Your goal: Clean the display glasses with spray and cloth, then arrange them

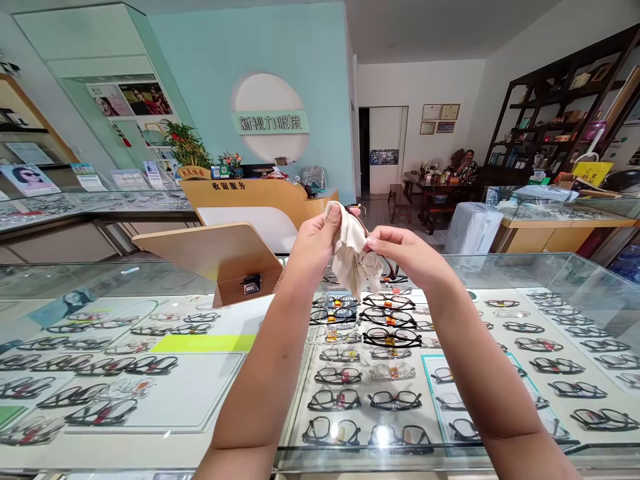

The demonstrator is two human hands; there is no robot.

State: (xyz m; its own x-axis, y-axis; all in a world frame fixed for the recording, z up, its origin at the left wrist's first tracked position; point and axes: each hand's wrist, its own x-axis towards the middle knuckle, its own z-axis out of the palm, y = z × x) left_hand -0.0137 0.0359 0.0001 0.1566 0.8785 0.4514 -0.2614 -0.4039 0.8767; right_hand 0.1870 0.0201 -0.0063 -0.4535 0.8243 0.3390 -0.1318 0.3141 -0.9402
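Closed is how the grip is on both sides. The left hand (315,243) pinches a soft, pale cloth (349,248), with its thumb on top and the cloth hanging down. The right hand (407,248) has its thumb and finger pinched at the side of a dark pair of glasses (391,272); I cannot tell if it has a bit of the cloth too. The glasses are up in the air between the two hands, partly hidden by the cloth, above the far side of the glass bench (525,255). One round lens (372,265) shows beside the cloth.

To do this part well, it is best to hold the rim close to the lens, so the thin frame does not bend. The cloth should lie flat on the lens and rub softly, and bare fingers should keep off it. A hard pull on one arm of the glasses could twist them.

Under the glass are rows of other frames (393,337). A wooden board (200,250) leans on the left. Far off to the right, a person (469,171) sits.
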